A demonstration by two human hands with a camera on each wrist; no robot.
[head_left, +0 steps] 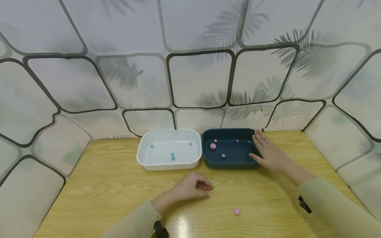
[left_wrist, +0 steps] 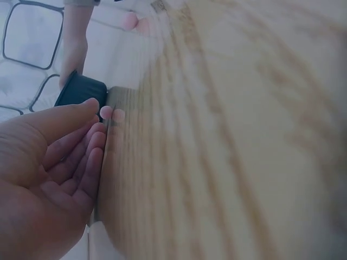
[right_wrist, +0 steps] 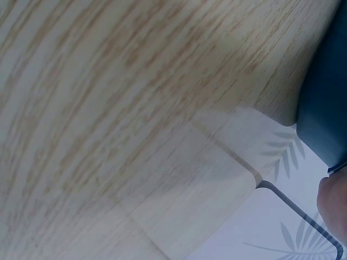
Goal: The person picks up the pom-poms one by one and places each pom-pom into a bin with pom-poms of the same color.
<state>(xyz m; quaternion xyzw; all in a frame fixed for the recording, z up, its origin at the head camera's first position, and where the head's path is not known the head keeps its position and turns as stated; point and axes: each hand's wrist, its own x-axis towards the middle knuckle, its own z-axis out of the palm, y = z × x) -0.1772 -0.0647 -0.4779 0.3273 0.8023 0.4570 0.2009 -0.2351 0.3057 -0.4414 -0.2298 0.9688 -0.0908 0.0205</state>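
My left hand (head_left: 190,187) is low over the table in front of the trays, its fingers loosely bent and the thumb apart from them. In the left wrist view a small pink ball (left_wrist: 106,112) sits just beyond the thumb tip, close to the tabletop; the head view does not show it by the fingers. My right hand (head_left: 271,156) rests on the right rim of the dark blue tray (head_left: 232,164), fingers straight and thumb spread over the near side. Several pink balls (head_left: 213,146) of differing sizes lie inside that tray.
A white tray (head_left: 169,167) with several small teal balls (head_left: 173,158) stands left of the blue one. Another pink ball (head_left: 237,211) lies nearer the front of the wooden table (head_left: 104,185). Patterned panels (head_left: 199,79) rise behind and at both sides.
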